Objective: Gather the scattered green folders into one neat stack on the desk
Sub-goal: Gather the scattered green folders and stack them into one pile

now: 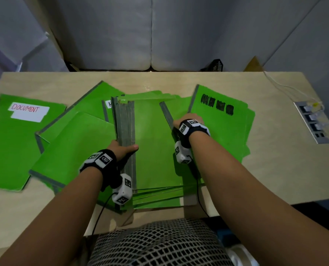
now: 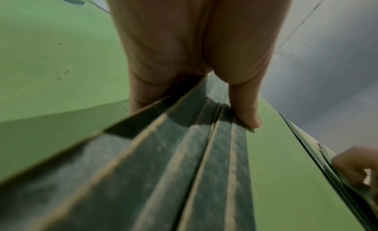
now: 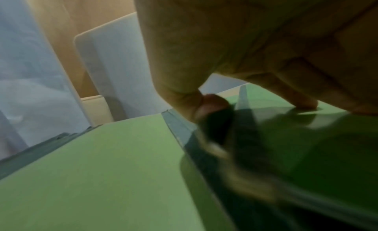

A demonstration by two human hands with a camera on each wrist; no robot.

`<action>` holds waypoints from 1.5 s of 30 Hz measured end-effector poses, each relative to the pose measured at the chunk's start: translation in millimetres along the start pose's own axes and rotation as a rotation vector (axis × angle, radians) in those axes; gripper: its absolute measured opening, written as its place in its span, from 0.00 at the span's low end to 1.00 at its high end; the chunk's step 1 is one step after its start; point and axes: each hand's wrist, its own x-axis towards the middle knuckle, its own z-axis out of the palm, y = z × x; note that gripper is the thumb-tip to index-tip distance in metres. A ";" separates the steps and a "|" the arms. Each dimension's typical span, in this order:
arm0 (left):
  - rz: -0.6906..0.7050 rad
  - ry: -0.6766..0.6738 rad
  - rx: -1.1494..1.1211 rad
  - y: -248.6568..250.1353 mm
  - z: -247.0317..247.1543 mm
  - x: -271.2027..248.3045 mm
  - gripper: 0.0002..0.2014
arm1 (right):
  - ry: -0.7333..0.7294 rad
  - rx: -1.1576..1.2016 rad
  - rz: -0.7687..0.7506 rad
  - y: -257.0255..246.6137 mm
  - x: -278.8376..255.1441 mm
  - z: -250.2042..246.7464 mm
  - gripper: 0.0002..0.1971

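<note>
**Hands gripping the folder pile at the desk's centre**

The left hand [image 1: 124, 149] is clamping a bundle of grey folder spines [image 1: 125, 123], thumb on the right face and fingers wrapped around the left; the left wrist view is showing the thumb [image 2: 245, 108] pressing onto the outermost spine. The right hand [image 1: 181, 122] is closing around the grey spine [image 1: 166, 114] of another folder at about 1 o'clock from the left hand, its thumb and a fingertip pinching that edge in the right wrist view.

Between the two hands the central pile of green folders [image 1: 154, 150] is lying fanned and uneven on the desk [image 1: 275, 150], its near edges overhanging toward 6 o'clock. More folders are crowding it: a folder with a white label [image 1: 15, 135] reading "DOCUMENT" in red is sitting at 9 o'clock, two overlapping folders [image 1: 73, 135] are lying between it and the pile, and a folder with blacked-out writing [image 1: 221, 120] is lying under the right wrist at 2 o'clock. A white label beginning "H" [image 1: 108, 103] is peeking out behind the held spines.

At 3 o'clock a power socket strip [image 1: 311, 120] with white cables is sitting in the desk.
</note>
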 end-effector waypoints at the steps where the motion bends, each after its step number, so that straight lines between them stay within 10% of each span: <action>1: 0.002 0.000 -0.005 -0.7 -0.3 0.9 0.52 | -0.013 -0.035 0.004 1.2 0.4 1.7 0.13; 12: 0.042 -0.038 -0.026 -4.9 -1.4 9.1 0.64 | -0.051 -0.383 -0.191 9.6 -14.5 -8.3 0.12; 17: 0.039 -0.007 0.002 2.4 -4.5 -7.1 0.51 | 0.016 -0.404 -0.288 14.4 -36.9 -24.8 0.05; 21: 0.030 -0.010 0.011 2.5 -3.5 -9.2 0.52 | -0.043 -0.450 -0.371 26.1 -63.3 3.1 0.18; 27: 0.039 -0.010 0.001 2.6 -1.1 -6.6 0.50 | -0.003 -0.433 -0.315 38.9 -68.9 38.2 0.28; 32: 0.038 -0.007 -0.009 2.9 -2.1 -9.3 0.51 | 0.394 -0.473 -0.248 47.4 -62.9 7.7 0.25; 38: 0.038 -0.018 -0.037 3.2 -3.5 -9.3 0.55 | 0.161 -0.326 -0.108 50.4 -42.7 -4.2 0.13; 45: 0.034 -0.036 -0.057 3.2 -5.1 -13.1 0.56 | 0.040 -0.342 -0.087 52.8 -30.4 28.6 0.53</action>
